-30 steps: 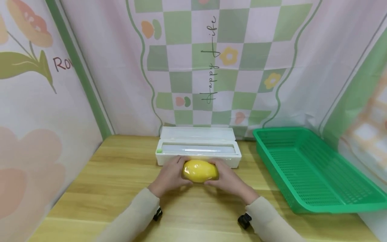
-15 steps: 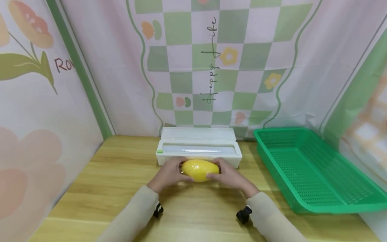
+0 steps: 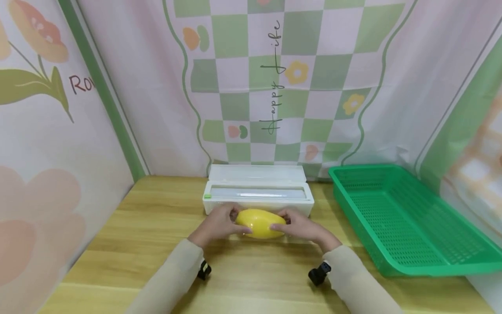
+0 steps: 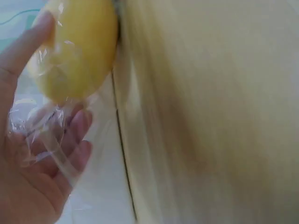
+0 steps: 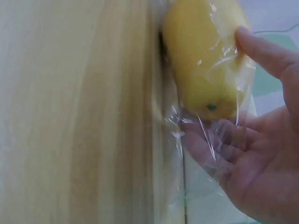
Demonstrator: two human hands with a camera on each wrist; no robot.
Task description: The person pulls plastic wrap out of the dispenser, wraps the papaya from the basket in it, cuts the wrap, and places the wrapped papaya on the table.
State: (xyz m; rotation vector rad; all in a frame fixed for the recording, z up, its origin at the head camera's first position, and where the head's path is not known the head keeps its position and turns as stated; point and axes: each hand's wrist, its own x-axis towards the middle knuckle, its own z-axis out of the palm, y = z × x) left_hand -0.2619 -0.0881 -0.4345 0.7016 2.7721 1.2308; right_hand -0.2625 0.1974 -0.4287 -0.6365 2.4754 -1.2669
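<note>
A smooth yellow mango [image 3: 260, 223], wrapped in clear cling film [image 5: 212, 135], is held crosswise between both hands in front of the white box. My left hand [image 3: 220, 223] grips its left end, thumb on the near face and fingers behind. At the other end my right hand [image 3: 301, 225] holds it likewise, its thumb pressing the near face. Loose film bunches past both ends and lies over the fingers in the wrist views. A small green spot [image 5: 211, 107] marks the end by the right hand. Behind the mango stands a white cling film box [image 3: 259, 205], lid raised, a roll inside.
To the right, a green plastic basket [image 3: 376, 244] with slatted sides stands on the wooden table [image 3: 259, 279]. Patterned cloth [image 3: 231, 74] hangs behind and at both sides. A black wrist camera [image 3: 319, 274] sits under the right sleeve.
Both thumbs have shifted from the mango's lower edge up onto its near face. The mango has turned slightly, its right end now tilting a little downward. Box and basket stay in place.
</note>
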